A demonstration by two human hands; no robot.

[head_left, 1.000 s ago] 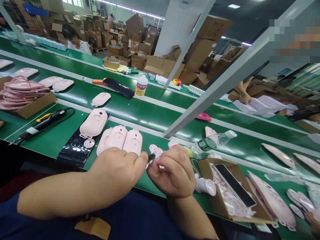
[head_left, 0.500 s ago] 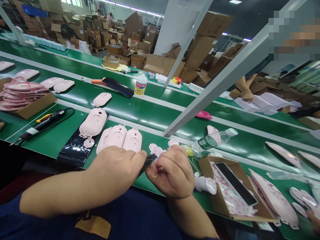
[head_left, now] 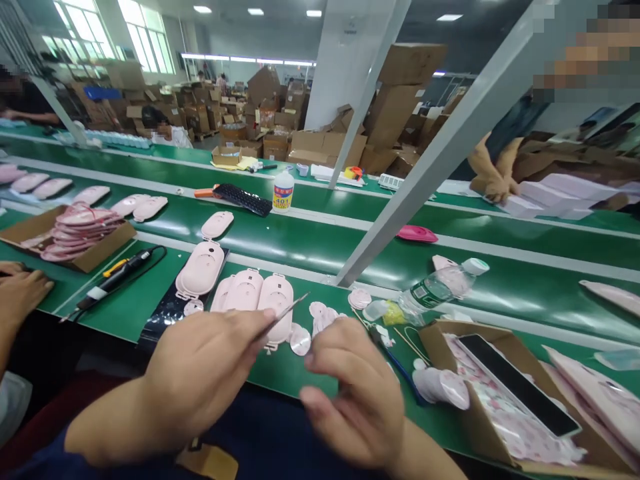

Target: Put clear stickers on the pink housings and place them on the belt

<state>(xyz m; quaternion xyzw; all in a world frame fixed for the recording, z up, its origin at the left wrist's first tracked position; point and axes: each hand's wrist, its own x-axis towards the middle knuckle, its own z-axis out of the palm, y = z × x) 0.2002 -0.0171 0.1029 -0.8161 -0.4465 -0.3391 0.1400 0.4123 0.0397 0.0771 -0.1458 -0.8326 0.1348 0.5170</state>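
Observation:
My left hand [head_left: 210, 373] is closed on a thin, pointed metal tool [head_left: 290, 309]; its tip sticks out past the fingertips and its exact kind does not show. To the right, my right hand [head_left: 357, 393] is open, thumb and fingers apart, with nothing visible between them. Just beyond the hands lie several pale pink oval plastic shells [head_left: 277, 297], side by side. Small round pink discs [head_left: 301, 339] are scattered on the green bench between the shells and my right hand. Another pink shell [head_left: 200, 269] rests on a black plastic sheet [head_left: 165, 320] at the left.
At the right stands a carton [head_left: 450, 380] with a phone [head_left: 520, 383] on top. A water bottle [head_left: 440, 290] lies behind it. An electric screwdriver [head_left: 117, 277] and a box of pink parts [head_left: 90, 233] are at left, near another person's hand [head_left: 25, 290]. A slanted metal post [head_left: 430, 160] rises ahead.
My hands have come apart; earlier both were closed together at a dark, thin piece. The right hand has opened, while the left keeps the pointed tool. The camera view has tilted up.

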